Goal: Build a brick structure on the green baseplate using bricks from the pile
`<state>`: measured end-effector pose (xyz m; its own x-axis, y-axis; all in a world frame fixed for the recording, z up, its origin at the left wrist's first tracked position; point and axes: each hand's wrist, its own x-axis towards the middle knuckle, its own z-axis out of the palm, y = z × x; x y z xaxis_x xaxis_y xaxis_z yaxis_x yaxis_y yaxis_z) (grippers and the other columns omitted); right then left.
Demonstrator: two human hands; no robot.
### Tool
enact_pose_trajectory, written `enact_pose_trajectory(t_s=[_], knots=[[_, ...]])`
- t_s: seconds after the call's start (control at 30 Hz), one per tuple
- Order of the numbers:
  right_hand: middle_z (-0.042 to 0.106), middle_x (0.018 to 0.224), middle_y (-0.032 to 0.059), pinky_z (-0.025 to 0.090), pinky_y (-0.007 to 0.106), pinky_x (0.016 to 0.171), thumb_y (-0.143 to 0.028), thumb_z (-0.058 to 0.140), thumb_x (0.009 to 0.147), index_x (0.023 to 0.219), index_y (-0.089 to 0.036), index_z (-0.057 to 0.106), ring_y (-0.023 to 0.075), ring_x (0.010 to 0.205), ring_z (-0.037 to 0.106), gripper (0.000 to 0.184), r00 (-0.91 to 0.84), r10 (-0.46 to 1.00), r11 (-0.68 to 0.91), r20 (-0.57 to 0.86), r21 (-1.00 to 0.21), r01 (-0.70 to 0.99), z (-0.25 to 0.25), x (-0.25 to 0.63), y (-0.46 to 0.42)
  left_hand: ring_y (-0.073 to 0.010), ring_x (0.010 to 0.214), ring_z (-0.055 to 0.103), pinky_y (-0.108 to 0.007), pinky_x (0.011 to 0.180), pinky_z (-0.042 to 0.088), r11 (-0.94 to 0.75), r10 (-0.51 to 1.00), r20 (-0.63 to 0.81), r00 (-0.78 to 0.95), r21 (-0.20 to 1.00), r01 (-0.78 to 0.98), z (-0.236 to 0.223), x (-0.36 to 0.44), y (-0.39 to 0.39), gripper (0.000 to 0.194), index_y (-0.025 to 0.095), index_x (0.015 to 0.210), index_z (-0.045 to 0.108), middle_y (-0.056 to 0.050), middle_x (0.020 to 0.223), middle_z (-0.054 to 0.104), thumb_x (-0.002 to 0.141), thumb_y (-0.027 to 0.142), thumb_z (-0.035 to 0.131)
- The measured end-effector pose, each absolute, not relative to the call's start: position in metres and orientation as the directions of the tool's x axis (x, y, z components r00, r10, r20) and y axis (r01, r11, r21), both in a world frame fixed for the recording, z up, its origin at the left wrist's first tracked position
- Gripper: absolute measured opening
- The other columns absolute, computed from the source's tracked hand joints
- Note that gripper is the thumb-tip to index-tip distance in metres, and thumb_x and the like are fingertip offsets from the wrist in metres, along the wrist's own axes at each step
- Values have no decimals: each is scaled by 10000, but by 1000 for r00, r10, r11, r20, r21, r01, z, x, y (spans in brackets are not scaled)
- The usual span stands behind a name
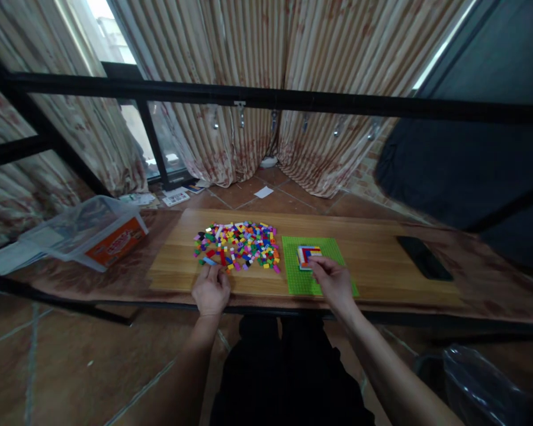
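A heap of small coloured bricks (237, 244) lies on a wooden board (382, 251). Beside it on the right is a green baseplate (293, 278) with a small square build of coloured bricks (308, 254) on it. My left hand (211, 290) rests at the near edge of the heap, fingers curled, fingertips touching the nearest bricks. My right hand (333, 278) lies on the baseplate, its fingers pinched at the near edge of the square build. What the fingers hold is too small to make out.
A clear plastic box with an orange label (95, 234) sits at the left end of the table. A black phone (424, 257) lies at the right. Curtains (257, 89) hang behind, papers (175, 197) lie on the tiled floor, and a black bag (479, 378) is at lower right.
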<state>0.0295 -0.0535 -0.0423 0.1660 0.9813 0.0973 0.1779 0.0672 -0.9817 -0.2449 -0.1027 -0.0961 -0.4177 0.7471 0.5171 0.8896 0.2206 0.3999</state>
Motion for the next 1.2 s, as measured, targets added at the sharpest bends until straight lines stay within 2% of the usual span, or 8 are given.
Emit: enact_pose_trajectory(t_s=[0.17, 0.43, 0.63, 0.8, 1.07, 1.2], knots=[[716, 843, 50, 476, 301, 692, -370, 582, 811, 895, -192, 718, 180, 741, 631, 240, -163, 968, 237, 192, -913, 333, -47, -21, -66, -171, 752, 575, -275, 632, 351, 220, 754, 504, -421, 410, 885, -95, -243, -104, 179, 214, 889, 676, -38, 901, 662, 831, 201, 507], [692, 932, 31, 461, 278, 723, -198, 527, 849, 927, -227, 697, 159, 780, 620, 190, -391, 893, 416, 224, -743, 524, -53, -78, -53, -167, 759, 573, -269, 656, 364, 195, 760, 503, -413, 429, 882, -97, -243, -106, 143, 215, 844, 645, -29, 855, 640, 835, 190, 505], [668, 880, 29, 433, 275, 751, -204, 544, 872, 912, -227, 695, 169, 818, 602, 157, -463, 860, 492, 216, -593, 638, -55, -98, -47, -158, 736, 562, -267, 648, 360, 188, 759, 507, -409, 430, 883, -99, -243, -106, 141, 208, 821, 632, -29, 838, 629, 840, 185, 493], [655, 955, 51, 424, 293, 819, -197, 566, 859, 957, -221, 699, 191, 899, 578, 167, -526, 822, 560, 218, -479, 677, -56, -114, -49, -165, 758, 567, -269, 658, 368, 202, 759, 503, -414, 422, 884, -99, -243, -105, 136, 206, 843, 635, -34, 850, 635, 833, 186, 501], [634, 934, 77, 421, 337, 832, -142, 504, 863, 954, -221, 721, 231, 920, 546, 248, -531, 813, 581, 240, -412, 702, -56, -117, -45, -169, 770, 573, -270, 663, 379, 218, 779, 464, -422, 430, 876, -96, -242, -106, 156, 208, 855, 647, -44, 863, 635, 831, 183, 495], [617, 938, 66, 420, 332, 833, -137, 485, 873, 951, -234, 718, 221, 944, 528, 263, -628, 745, 662, 227, -371, 651, -54, -124, -42, -171, 779, 574, -272, 669, 377, 217, 778, 466, -422, 431, 876, -95, -242, -106, 163, 202, 858, 649, -49, 870, 637, 836, 183, 488]])
